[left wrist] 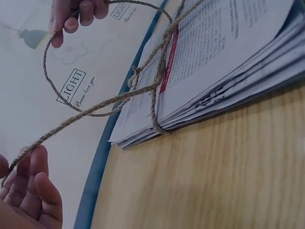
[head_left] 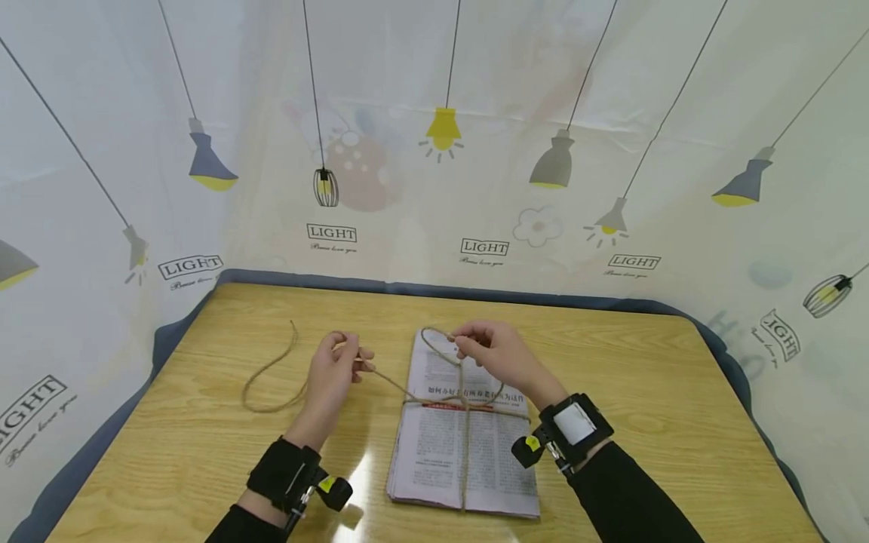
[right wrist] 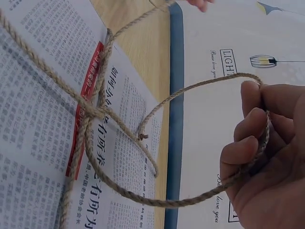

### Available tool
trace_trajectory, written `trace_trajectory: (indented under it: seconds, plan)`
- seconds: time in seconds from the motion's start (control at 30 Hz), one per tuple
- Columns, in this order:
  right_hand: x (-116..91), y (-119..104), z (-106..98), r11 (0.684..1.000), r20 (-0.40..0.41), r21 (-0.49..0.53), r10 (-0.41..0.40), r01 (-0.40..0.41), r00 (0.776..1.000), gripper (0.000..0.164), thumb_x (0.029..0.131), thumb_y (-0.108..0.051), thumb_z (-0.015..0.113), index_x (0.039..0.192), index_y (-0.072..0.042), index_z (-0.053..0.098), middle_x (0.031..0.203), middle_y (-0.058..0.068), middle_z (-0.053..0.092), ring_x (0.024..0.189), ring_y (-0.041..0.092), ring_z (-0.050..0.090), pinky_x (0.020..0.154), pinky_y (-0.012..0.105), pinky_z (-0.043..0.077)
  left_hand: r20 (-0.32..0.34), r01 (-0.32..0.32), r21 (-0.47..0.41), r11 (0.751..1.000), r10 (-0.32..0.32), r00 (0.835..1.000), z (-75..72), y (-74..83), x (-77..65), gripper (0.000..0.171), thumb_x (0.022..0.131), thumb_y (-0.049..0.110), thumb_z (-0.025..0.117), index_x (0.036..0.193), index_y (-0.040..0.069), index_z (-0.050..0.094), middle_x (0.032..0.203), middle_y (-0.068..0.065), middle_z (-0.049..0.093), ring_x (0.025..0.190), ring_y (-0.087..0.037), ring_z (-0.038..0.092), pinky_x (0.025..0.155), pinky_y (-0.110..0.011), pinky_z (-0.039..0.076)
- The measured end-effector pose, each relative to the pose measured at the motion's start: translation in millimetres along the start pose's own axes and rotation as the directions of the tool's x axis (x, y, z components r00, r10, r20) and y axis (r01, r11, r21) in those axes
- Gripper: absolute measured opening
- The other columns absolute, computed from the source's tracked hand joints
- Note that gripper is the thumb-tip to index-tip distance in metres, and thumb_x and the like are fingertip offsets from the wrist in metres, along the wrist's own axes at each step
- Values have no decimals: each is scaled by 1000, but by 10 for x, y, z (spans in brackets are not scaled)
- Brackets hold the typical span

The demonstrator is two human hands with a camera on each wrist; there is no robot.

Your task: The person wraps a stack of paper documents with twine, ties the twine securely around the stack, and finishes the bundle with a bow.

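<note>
A stack of folded newspapers (head_left: pixel 434 460) lies on the table, with jute twine (head_left: pixel 465 452) crossing it lengthwise and widthwise. My left hand (head_left: pixel 333 369), left of the stack, pinches a strand that runs taut to the crossing, as the twine (left wrist: pixel 81 114) shows in the left wrist view. Over the stack's far end, my right hand (head_left: pixel 498 351) pinches another length of twine between thumb and fingers. In the right wrist view this length of twine (right wrist: pixel 143 201) bows out in a wide loop from the crossing and passes through the curled fingers (right wrist: pixel 240 155).
A loose tail of twine (head_left: pixel 254 385) curls on the wooden table (head_left: pixel 645 422) beyond the left hand. Behind the table hangs a pale curtain (head_left: pixel 407 188) printed with lamps. Both wrists carry black strapped cameras.
</note>
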State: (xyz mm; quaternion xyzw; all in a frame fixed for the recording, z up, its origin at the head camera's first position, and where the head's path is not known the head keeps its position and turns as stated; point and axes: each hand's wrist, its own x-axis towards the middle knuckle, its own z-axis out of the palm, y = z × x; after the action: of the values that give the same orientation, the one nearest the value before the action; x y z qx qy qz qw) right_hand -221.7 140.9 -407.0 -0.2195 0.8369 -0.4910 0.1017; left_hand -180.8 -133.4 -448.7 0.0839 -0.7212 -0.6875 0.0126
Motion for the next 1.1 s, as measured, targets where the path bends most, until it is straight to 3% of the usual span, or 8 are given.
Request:
trace_trajectory:
  seconds: [0.2,0.37,0.47,0.53,0.7,0.87,0.97,1.1]
  plan:
    - [-7,-8,44,1000,19,-7,-19,19,1000,20,99,-27,54,110,-18,67,88,4,67,69,21,51,57,28,38,102,-290,231,929,274,956,129,225,121,27,101,30,48,124,17,54,97,-8,62,72,-22,65,64,-45,52]
    - [-15,-7,66,1000,36,9,-14,14,999,18,99,-26,54,108,-18,67,91,11,67,70,19,53,58,28,39,270,-459,435,775,374,887,307,490,221,26,100,22,49,122,17,60,101,-6,63,52,-15,56,44,-31,42]
    - [-24,3,72,1000,54,16,-17,16,998,19,99,-25,53,108,-16,67,93,16,67,71,21,54,61,30,40,404,-544,522,657,371,836,431,597,263,26,100,22,49,122,16,62,107,-5,66,58,-13,55,50,-30,43]
    - [-34,12,75,1000,66,19,-21,20,998,20,99,-25,53,108,-14,67,92,15,66,74,22,55,65,31,43,501,-582,541,607,323,803,502,637,276,27,101,23,48,123,16,62,110,-3,66,70,-13,58,59,-32,47]
    - [-89,10,61,1000,60,12,-20,19,998,23,100,-23,52,109,-9,66,94,14,66,78,25,55,70,34,47,664,-628,523,577,187,724,623,653,277,25,102,25,46,117,17,64,99,1,67,79,-12,58,70,-34,48]
    - [-170,-177,33,1000,42,2,-30,30,999,21,99,-15,51,109,-3,65,94,21,65,79,25,57,69,35,47,682,-661,540,521,190,706,647,624,249,23,100,28,50,113,17,66,94,5,66,78,-9,56,72,-32,48]
    - [-207,-256,22,999,36,-9,-37,37,999,19,98,-11,51,108,-1,64,95,19,66,81,22,60,71,33,49,680,-698,562,445,232,696,659,612,236,22,99,29,53,110,18,68,93,6,67,81,-9,55,79,-35,46]
    - [-174,-65,47,999,14,-12,-52,52,999,18,97,-10,55,109,-2,64,103,13,67,90,22,64,78,38,52,674,-710,584,393,253,694,678,604,227,21,98,30,53,107,20,69,83,7,65,72,-10,52,74,-34,45]
